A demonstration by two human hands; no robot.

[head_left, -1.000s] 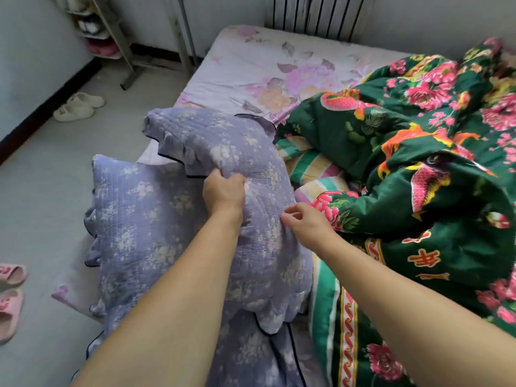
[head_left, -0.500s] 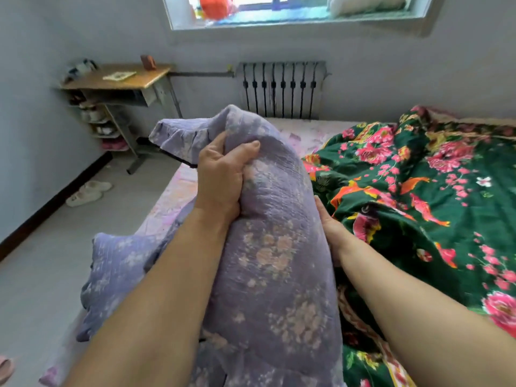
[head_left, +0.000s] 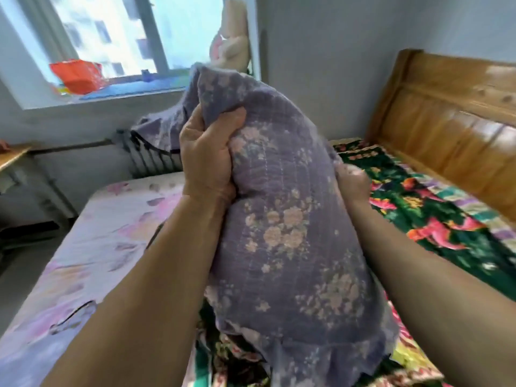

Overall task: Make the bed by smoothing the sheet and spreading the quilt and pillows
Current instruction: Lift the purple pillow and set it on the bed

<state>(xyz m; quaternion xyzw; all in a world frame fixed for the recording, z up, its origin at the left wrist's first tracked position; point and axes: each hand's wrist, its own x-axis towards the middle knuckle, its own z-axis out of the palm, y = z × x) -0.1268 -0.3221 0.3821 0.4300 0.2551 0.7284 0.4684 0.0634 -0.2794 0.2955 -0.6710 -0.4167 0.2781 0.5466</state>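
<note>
Purple pillow [head_left: 287, 219] raised between both hands, left hand [head_left: 208, 160] clenching its fabric, right hand [head_left: 352, 183] seemingly gripping its far side, green quilt [head_left: 418, 219] beyond the right hand.

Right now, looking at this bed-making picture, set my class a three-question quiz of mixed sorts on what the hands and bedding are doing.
1. True or false: the lilac floral quilted pillow lies flat on the pale pink flowered sheet.
2. Which hand bunches the pillow's fabric in a fist near its top? A) left hand B) right hand C) neither
3. Fill in: the dark green quilt with red flowers lies beside the ______ headboard.

Key: 1. False; it is held up off the bed between both hands. 2. A; the right hand touches the far side, mostly hidden. 3. Wooden.
</note>
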